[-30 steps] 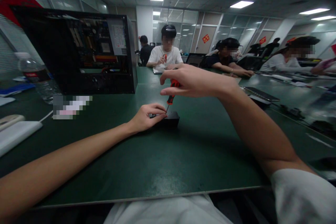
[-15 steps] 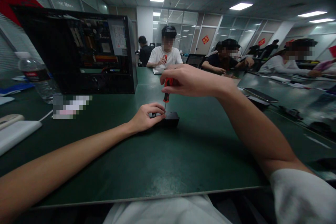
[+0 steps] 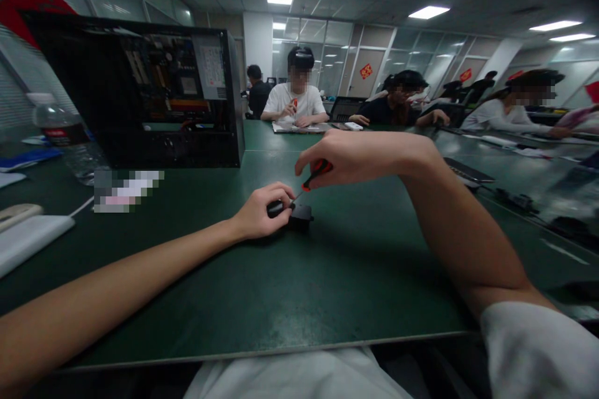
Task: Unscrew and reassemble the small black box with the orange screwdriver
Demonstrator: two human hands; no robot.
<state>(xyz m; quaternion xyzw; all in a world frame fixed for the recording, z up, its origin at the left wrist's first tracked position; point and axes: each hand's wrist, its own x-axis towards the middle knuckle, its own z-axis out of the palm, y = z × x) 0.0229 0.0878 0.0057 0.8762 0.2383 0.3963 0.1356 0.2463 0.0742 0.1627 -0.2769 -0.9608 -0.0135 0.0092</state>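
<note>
- Gripping a red-and-black screwdriver (image 3: 314, 175) w/ the right hand (image 3: 362, 158), fingers curled shut round the handle; the shaft is now slanting down-left twd the small black block (image 3: 296, 214), where 0.5 s ago it was standing nearly upright.
- Right hand is sitting lower and nearer the block than before; tip looks to be meeting the block's near-left top, though exact contact pt is too small to tell.
- Left hand (image 3: 258, 212) is staying pinched on the block's left end, thumb and fingers closed round it, pressing it onto the green table (image 3: 299, 299).
- Block is lying mid-table, a bit past the centre, shifted slightly left vs earlier – judging the person is re-seating the tip, not finished w/ it.
- Materials: block is matte, dark, boxy w/ rounded edges; handle is glossy plastic, thin metal shaft; table mat is dull green, scuffed.
- Behind-left: open PC case (image 3: 140, 93), black metal, boards showing; clear plastic water bottle (image 3: 63, 134) beside it.
- Other people are seated at the far end.
</note>
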